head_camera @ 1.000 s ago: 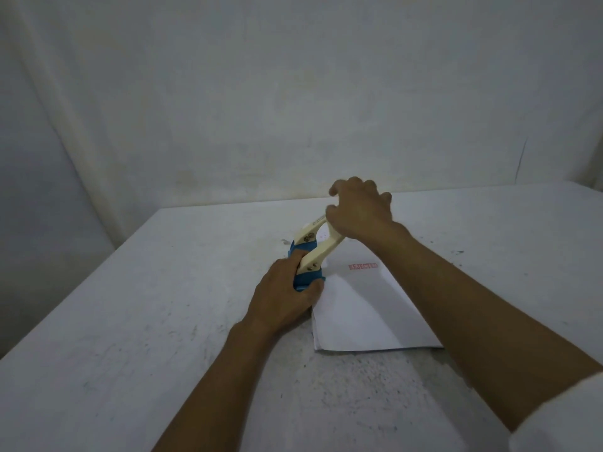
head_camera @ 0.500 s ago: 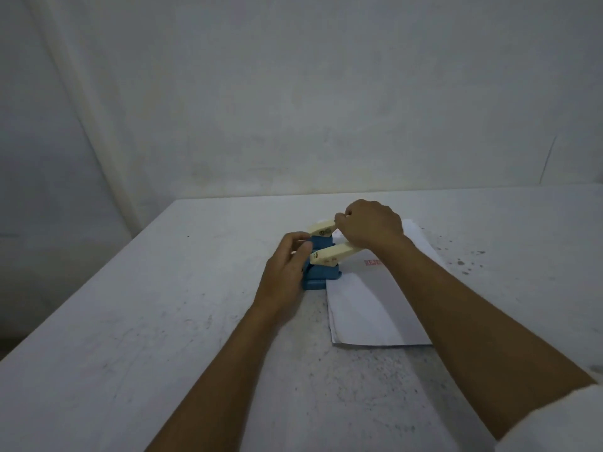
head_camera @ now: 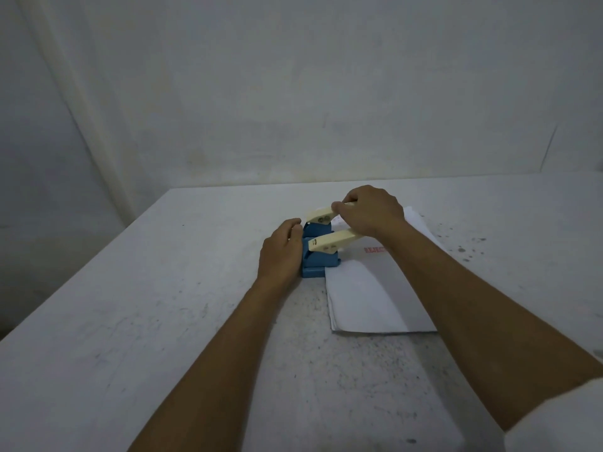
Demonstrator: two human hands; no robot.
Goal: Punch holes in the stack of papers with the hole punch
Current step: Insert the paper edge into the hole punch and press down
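A blue hole punch (head_camera: 319, 262) with a cream lever handle (head_camera: 332, 242) stands on the white table, on the left edge of a stack of white papers (head_camera: 365, 298) stamped with red letters. My right hand (head_camera: 372, 214) is closed over the far end of the cream handle, which lies low, close to level. My left hand (head_camera: 280, 252) rests against the punch's left side, fingers curled on its blue body. The paper edge inside the punch is hidden.
The table (head_camera: 163, 321) is white and speckled, with dark flecks (head_camera: 463, 249) right of the papers. Its left edge drops off near the wall corner. A plain white wall (head_camera: 293, 93) stands behind.
The cream handle has swung down from steeply raised to nearly level under my right hand. My left hand stays at the punch's left side. The view has shifted slightly.
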